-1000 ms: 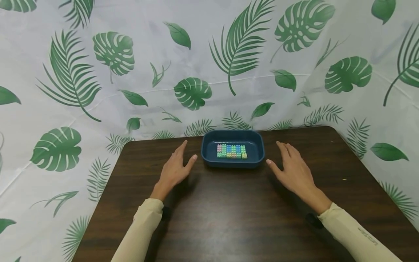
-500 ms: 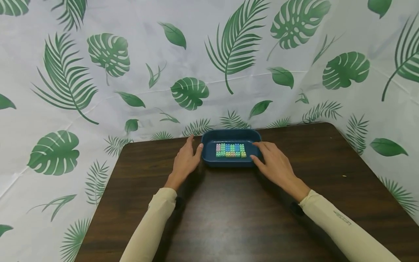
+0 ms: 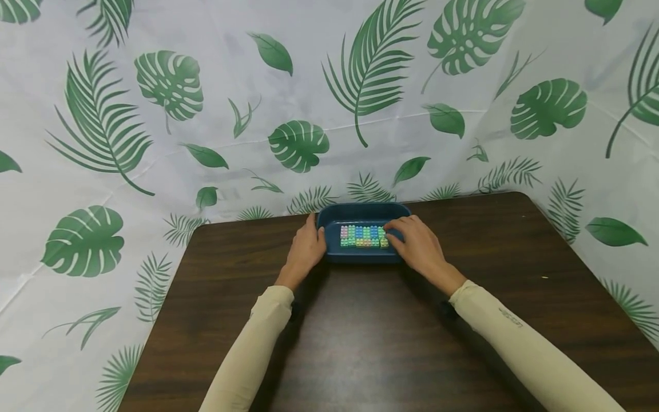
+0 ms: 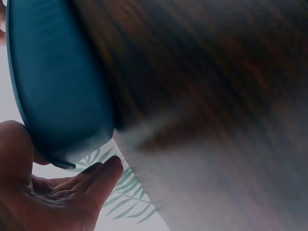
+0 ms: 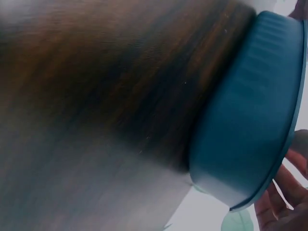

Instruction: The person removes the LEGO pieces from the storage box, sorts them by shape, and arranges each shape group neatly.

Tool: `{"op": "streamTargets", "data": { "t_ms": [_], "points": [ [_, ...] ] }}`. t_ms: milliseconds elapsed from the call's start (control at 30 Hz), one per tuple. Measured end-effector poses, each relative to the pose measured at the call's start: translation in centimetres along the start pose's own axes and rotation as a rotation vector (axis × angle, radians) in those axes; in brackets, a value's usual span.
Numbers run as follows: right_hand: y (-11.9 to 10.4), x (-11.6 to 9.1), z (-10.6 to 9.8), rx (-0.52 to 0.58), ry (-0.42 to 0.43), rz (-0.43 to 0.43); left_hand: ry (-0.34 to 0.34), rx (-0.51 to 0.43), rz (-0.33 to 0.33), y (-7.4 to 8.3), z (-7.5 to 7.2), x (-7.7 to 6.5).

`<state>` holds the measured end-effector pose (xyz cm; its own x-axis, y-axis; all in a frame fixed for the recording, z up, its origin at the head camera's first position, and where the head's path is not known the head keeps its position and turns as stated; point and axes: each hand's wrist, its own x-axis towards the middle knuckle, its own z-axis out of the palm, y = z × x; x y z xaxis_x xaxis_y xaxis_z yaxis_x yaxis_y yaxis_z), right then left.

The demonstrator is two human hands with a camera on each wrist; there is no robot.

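A dark blue tray (image 3: 329,246) stands at the back of the table, and small toy building bricks (image 3: 362,236) in pastel pink, green, blue and yellow lie packed together inside. My left hand (image 3: 308,246) straddles the tray's left rim, thumb at the inner side and fingers outside. In the left wrist view those fingers (image 4: 103,180) are straight, with a gap to the tray wall. My right hand (image 3: 419,246) reaches over the right rim, its thumb and index fingertips beside the rightmost bricks. Contact with a brick cannot be made out; in the right wrist view the tray wall hides the bricks.
The dark wooden table (image 3: 355,332) extends in front of the tray and to both sides. Close behind the tray hangs a white cloth with green leaf prints (image 3: 298,146). A tiny yellow speck (image 3: 544,277) lies on the table at the right.
Both hands have moved inward from beside the tray. The left has come to the left rim; the right has passed over the right rim to the bricks. Tray and bricks look unmoved.
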<state>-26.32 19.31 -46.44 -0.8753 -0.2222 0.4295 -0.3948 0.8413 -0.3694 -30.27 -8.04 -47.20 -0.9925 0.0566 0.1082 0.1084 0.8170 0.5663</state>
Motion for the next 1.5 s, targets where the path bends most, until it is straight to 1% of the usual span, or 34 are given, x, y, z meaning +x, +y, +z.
{"op": "streamTargets", "data": {
  "t_ms": [133,233,433,533,733,933,1167,1333,1500],
  "points": [
    [0.1,0.8,0.5,-0.008,-0.081,0.033,-0.011,-0.020,0.013,-0.1,0.4,0.2],
    [0.1,1.2,1.0,-0.011,-0.132,0.040,-0.017,-0.033,0.023,-0.2,0.5,0.4],
    [-0.2,1.8,1.6,-0.032,-0.192,0.056,-0.039,-0.039,0.010,-0.5,0.5,0.3],
    [-0.4,2.1,1.6,-0.047,-0.208,0.070,-0.040,-0.044,0.014,-0.6,0.4,0.3],
    [-0.9,2.3,1.5,-0.083,-0.247,0.114,-0.071,-0.037,0.035,-0.7,0.2,0.3],
    [-0.9,2.3,1.6,-0.099,-0.243,0.129,-0.078,-0.009,0.055,-0.6,0.2,0.5],
    [-1.0,2.6,1.7,-0.134,-0.260,0.163,-0.093,0.015,0.042,-0.4,0.2,0.6],
    [-1.2,2.9,1.7,-0.141,-0.288,0.157,-0.103,0.023,0.020,-0.3,0.1,0.6],
    [-1.1,3.0,1.8,-0.156,-0.301,0.168,-0.112,0.048,0.020,-0.2,0.3,0.8]
  ]
}}
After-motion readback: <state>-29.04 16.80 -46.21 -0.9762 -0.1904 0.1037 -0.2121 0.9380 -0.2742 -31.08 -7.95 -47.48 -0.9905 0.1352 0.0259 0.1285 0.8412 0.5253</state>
